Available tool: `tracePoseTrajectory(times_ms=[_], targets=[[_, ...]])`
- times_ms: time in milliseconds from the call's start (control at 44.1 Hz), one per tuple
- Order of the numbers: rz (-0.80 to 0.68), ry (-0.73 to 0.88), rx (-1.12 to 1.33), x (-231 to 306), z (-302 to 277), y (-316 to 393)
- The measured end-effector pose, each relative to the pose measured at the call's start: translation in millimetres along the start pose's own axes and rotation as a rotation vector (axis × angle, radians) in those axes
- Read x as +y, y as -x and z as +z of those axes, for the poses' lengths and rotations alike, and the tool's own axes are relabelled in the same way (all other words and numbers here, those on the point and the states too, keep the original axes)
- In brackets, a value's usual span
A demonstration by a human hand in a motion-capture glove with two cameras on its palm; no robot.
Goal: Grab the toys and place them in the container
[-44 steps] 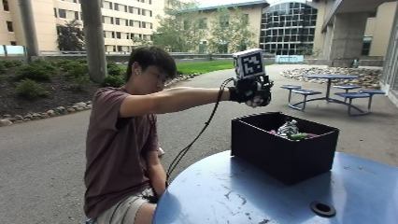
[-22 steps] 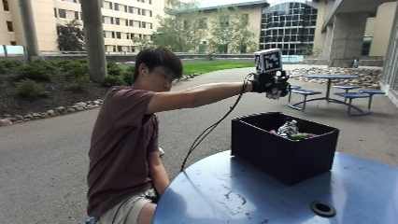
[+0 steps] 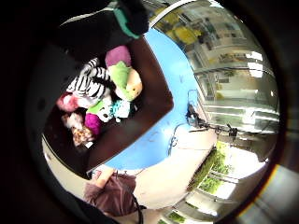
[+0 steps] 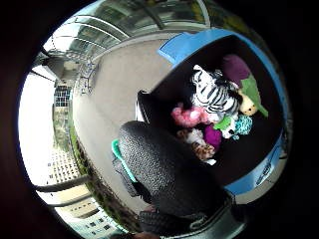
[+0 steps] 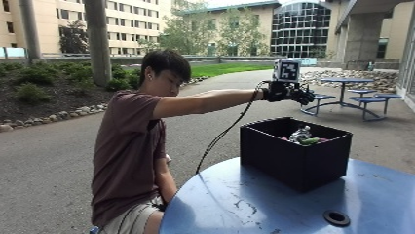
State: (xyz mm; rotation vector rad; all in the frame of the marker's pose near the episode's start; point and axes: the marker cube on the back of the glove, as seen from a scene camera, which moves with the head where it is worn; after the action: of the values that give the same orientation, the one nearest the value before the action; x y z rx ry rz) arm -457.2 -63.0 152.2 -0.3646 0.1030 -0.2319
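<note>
My gloved right hand (image 5: 289, 92) is stretched out at arm's length, well above the far rim of the black container (image 5: 293, 161) on the round blue table (image 5: 259, 207). Its fingers curl round a dark toy with a teal edge (image 4: 164, 174), which also shows close to the palm in the little finger side view (image 3: 122, 17). Several soft toys lie in the container: a zebra (image 4: 215, 95), a pink one (image 4: 188, 116), a green and yellow one (image 3: 125, 79), and a purple one (image 3: 117, 55). From outside, only the tops of the toys (image 5: 303, 136) show.
The container stands near the table's far side. A small round hole (image 5: 336, 217) sits near the table's front right. The person sits at the left edge of the table. Paved ground and picnic tables (image 5: 353, 92) lie behind.
The hand has risen and moved right, from left of the container to above it. The outside camera has not shifted.
</note>
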Motion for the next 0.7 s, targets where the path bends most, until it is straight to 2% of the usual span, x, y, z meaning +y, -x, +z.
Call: tracePoseTrajectory(times_ms=[91, 204, 317, 566, 657, 702], targets=[[-0.205, -0.025, 0.007, 9, -6, -20], [-0.142, -0.059, -0.006, 10, -18, -38], [-0.209, -0.079, -0.01, 18, -30, -78], [-0.104, -0.154, -0.049, 30, -43, -205], [0.032, -0.167, 0.009, 31, -41, -258], [0.039, -0.174, -0.005, 35, -41, -276]])
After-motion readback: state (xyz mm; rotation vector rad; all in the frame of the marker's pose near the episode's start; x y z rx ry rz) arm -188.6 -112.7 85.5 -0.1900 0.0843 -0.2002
